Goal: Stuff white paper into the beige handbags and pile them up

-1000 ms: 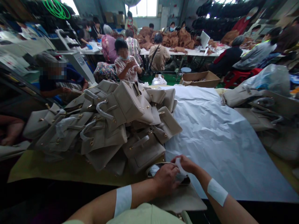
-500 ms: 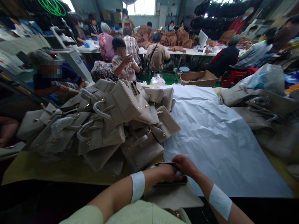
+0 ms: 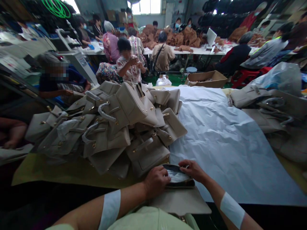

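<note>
A beige handbag (image 3: 179, 201) lies at the table's near edge, its flap hanging toward me and its dark mouth spread wide. White stuffing (image 3: 177, 176) shows inside. My left hand (image 3: 157, 180) is closed on the left end of the mouth, fingers curled over the rim. At the far right part of the rim, my right hand (image 3: 192, 169) pinches the edge between thumb and fingers. A white band wraps each forearm.
Beige handbags (image 3: 127, 108) are heaped at left, close to my left hand. White sheeting (image 3: 216, 127) covers the table on the right. More handbags (image 3: 266, 118) lie at far right. Beyond stand an open carton (image 3: 206, 78) and several seated people.
My left hand has come out of the handbag's mouth and moved left to its rim, uncovering the white stuffing. My right hand stays at the far right rim.
</note>
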A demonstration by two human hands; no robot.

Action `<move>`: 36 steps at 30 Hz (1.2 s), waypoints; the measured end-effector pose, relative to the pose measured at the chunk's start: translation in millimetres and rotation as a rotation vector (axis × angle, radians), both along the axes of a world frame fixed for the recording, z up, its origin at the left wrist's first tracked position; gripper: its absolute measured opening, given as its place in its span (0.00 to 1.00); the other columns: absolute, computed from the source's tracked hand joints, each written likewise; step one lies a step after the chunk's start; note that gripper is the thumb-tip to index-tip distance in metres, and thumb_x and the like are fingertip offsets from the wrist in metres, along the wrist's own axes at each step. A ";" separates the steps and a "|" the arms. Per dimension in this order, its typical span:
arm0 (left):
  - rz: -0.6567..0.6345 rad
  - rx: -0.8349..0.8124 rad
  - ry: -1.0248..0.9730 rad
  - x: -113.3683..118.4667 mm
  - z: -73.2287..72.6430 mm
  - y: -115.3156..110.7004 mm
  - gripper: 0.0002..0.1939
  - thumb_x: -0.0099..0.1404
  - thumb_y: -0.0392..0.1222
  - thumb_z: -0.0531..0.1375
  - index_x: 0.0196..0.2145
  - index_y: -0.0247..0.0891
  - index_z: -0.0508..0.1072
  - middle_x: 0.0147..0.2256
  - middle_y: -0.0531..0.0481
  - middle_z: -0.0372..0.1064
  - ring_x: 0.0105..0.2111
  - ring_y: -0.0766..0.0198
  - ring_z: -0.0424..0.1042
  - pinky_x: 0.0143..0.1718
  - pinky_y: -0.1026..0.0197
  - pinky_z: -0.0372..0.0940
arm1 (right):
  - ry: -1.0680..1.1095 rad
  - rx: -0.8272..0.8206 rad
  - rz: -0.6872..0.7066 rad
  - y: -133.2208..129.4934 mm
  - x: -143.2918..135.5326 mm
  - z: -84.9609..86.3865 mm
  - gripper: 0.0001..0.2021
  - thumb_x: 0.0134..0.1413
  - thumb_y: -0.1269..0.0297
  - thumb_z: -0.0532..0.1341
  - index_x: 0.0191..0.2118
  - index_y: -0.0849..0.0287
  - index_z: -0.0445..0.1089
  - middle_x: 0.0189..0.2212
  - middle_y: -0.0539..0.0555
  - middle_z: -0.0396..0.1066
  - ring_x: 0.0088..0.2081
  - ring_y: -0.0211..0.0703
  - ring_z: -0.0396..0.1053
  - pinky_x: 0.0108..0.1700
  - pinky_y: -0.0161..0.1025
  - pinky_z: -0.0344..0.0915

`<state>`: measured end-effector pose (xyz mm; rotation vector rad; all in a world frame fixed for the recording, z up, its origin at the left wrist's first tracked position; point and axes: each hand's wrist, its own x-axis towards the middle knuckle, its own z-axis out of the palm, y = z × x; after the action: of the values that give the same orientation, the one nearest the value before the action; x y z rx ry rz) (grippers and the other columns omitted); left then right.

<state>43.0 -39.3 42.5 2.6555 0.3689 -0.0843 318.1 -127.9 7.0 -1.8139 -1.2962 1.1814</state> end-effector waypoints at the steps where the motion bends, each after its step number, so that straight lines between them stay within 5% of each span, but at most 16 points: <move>1: 0.031 0.037 0.021 1.0 -6.0 1.4 0.08 0.78 0.38 0.61 0.43 0.41 0.82 0.43 0.46 0.79 0.46 0.55 0.75 0.49 0.55 0.71 | -0.061 0.091 0.040 -1.7 -2.1 7.3 0.17 0.56 0.49 0.68 0.41 0.56 0.85 0.39 0.57 0.84 0.41 0.49 0.79 0.46 0.44 0.73; 4: 0.086 0.082 0.072 10.0 -16.1 5.6 0.05 0.77 0.39 0.63 0.44 0.40 0.81 0.43 0.46 0.79 0.46 0.54 0.76 0.44 0.57 0.71 | -0.306 0.290 0.328 -6.3 -10.7 28.8 0.11 0.66 0.56 0.66 0.39 0.54 0.85 0.39 0.57 0.82 0.43 0.48 0.77 0.47 0.42 0.70; 8: 0.196 0.005 0.078 15.6 -10.2 4.6 0.06 0.77 0.36 0.62 0.46 0.40 0.81 0.44 0.46 0.79 0.44 0.56 0.80 0.46 0.58 0.74 | -0.711 0.159 0.589 -8.7 -28.0 35.3 0.14 0.64 0.76 0.60 0.38 0.56 0.84 0.35 0.57 0.83 0.38 0.47 0.78 0.38 0.40 0.64; 11: 0.256 -0.074 -0.020 5.2 -0.5 0.6 0.11 0.78 0.39 0.62 0.54 0.40 0.81 0.49 0.44 0.80 0.48 0.56 0.81 0.52 0.58 0.75 | -0.857 0.050 0.600 -7.9 -42.0 30.5 0.16 0.61 0.81 0.59 0.38 0.58 0.83 0.37 0.59 0.84 0.38 0.50 0.80 0.36 0.41 0.65; 15: -0.015 -0.141 0.049 -13.2 4.5 1.3 0.25 0.76 0.55 0.65 0.60 0.35 0.79 0.58 0.37 0.79 0.59 0.45 0.77 0.64 0.48 0.71 | -0.898 -0.037 0.598 -5.4 -50.0 33.6 0.18 0.61 0.82 0.57 0.40 0.58 0.83 0.38 0.59 0.84 0.40 0.50 0.82 0.37 0.41 0.65; 19: 0.089 -0.209 0.161 -11.1 3.8 -0.2 0.42 0.76 0.65 0.62 0.73 0.31 0.66 0.72 0.32 0.63 0.73 0.43 0.62 0.78 0.40 0.52 | -0.828 -0.105 0.669 -6.5 -44.0 42.7 0.16 0.63 0.78 0.57 0.45 0.58 0.81 0.40 0.58 0.85 0.38 0.50 0.81 0.35 0.42 0.61; 23: 0.168 -0.255 0.238 -5.2 -0.6 -13.0 0.49 0.71 0.69 0.66 0.73 0.28 0.64 0.70 0.29 0.66 0.71 0.39 0.66 0.77 0.37 0.52 | -0.827 -0.058 0.746 -15.8 -35.8 44.0 0.13 0.69 0.72 0.56 0.43 0.58 0.80 0.40 0.56 0.84 0.34 0.47 0.80 0.32 0.44 0.52; 27: 0.020 -0.302 0.156 -22.0 -13.0 -7.7 0.40 0.72 0.66 0.66 0.68 0.34 0.72 0.62 0.34 0.76 0.64 0.43 0.75 0.76 0.39 0.55 | -0.855 0.007 0.800 -27.7 -30.6 39.0 0.13 0.73 0.70 0.54 0.42 0.58 0.78 0.37 0.55 0.83 0.32 0.45 0.80 0.30 0.45 0.46; 31: -0.008 -0.202 -0.059 -44.2 -26.8 9.1 0.25 0.78 0.52 0.63 0.66 0.40 0.75 0.65 0.40 0.73 0.67 0.49 0.72 0.76 0.44 0.56 | -0.862 0.031 0.789 -32.4 -27.7 41.8 0.12 0.71 0.74 0.56 0.43 0.57 0.77 0.37 0.53 0.83 0.33 0.45 0.81 0.29 0.44 0.48; 36: -0.027 -0.038 -0.079 -52.8 -35.2 11.1 0.31 0.78 0.59 0.62 0.66 0.33 0.75 0.65 0.35 0.73 0.66 0.46 0.72 0.75 0.44 0.56 | -0.903 -0.017 0.811 -23.8 -41.1 54.2 0.14 0.68 0.77 0.57 0.42 0.57 0.79 0.38 0.53 0.84 0.34 0.46 0.82 0.30 0.43 0.56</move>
<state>-9.8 -28.3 7.3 2.6179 0.3023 0.0049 277.0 -151.7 61.1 -1.9526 -2.7113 0.6721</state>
